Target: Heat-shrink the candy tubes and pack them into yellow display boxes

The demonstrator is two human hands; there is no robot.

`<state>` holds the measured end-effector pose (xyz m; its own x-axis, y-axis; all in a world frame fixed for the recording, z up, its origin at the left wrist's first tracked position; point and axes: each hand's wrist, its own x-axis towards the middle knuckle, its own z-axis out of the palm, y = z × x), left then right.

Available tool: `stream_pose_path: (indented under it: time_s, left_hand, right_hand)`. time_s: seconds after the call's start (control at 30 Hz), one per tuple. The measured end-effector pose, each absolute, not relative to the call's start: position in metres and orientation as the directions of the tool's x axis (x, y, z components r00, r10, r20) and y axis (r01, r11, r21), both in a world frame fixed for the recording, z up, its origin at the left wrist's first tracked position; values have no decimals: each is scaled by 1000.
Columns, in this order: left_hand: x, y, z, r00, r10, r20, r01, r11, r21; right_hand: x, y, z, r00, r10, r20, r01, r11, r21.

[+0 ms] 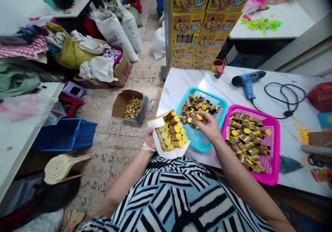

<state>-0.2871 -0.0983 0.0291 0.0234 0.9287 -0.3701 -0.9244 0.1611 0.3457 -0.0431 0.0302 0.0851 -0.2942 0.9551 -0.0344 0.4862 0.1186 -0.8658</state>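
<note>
My left hand (149, 139) grips an open cardboard box (158, 123) by its left side, just off the table's front left edge. Rows of small yellow-capped cylinders (175, 136) fill much of the box, and its white flaps hang outward. Over the turquoise basket (205, 146), my right hand (208, 125) has its fingers closed on a small yellow-capped cylinder (199, 117). More of these cylinders lie loose in that basket under the hand. To the right, a pink basket (277, 156) holds a larger heap of them.
A blue heat gun (248, 83) with a black cord and a red tape dispenser (219, 66) lie at the table's back. Stacked yellow cartons (189, 24) rise behind. On the floor to the left stands a cardboard box (118, 105) of small pieces, near a cream stool (58, 168).
</note>
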Motion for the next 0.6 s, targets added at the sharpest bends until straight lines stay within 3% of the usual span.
stream_pose_path:
  time_s: [0.07,0.23,0.33,0.47,0.53,0.6]
  left_hand:
    - [-285,-99,29,31,928,-371,-917,174,359]
    - [-280,-93,34,43,931,-364,-895,197,400]
    - [-279,-92,36,36,937,-348,-895,185,405]
    - [-284,-97,32,51,939,-339,-911,183,370]
    - [-286,-99,31,57,937,-344,-916,186,354]
    - [-286,-99,32,59,935,-349,-920,186,344]
  right_hand:
    - [-61,13,112,-290,953,82,280,166,-946]
    - [-105,-17,144,-437,832,343,407,523,-749]
    - [-102,-16,139,-442,796,412,427,591,-684]
    - [-53,10,113,-278,920,275,620,391,-681]
    - [-21,27,92,-223,965,135,806,260,-532]
    - [5,41,69,-149,988,-37,950,133,-284]
